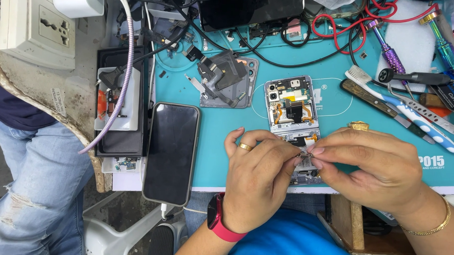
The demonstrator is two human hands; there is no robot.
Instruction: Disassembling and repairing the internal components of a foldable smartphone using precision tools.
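Left hand (256,179) and right hand (374,167) pinch one tiny part (304,154) fingertip-to-fingertip, lower centre | held just over opened foldable phone (293,125) for close work | teal mat (227,142) catches parts | black phone (171,152) aside left

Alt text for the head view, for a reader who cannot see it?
Left hand and right hand pinch a tiny part over an opened phone on a teal mat. A dark smartphone lies left, a toothbrush right.
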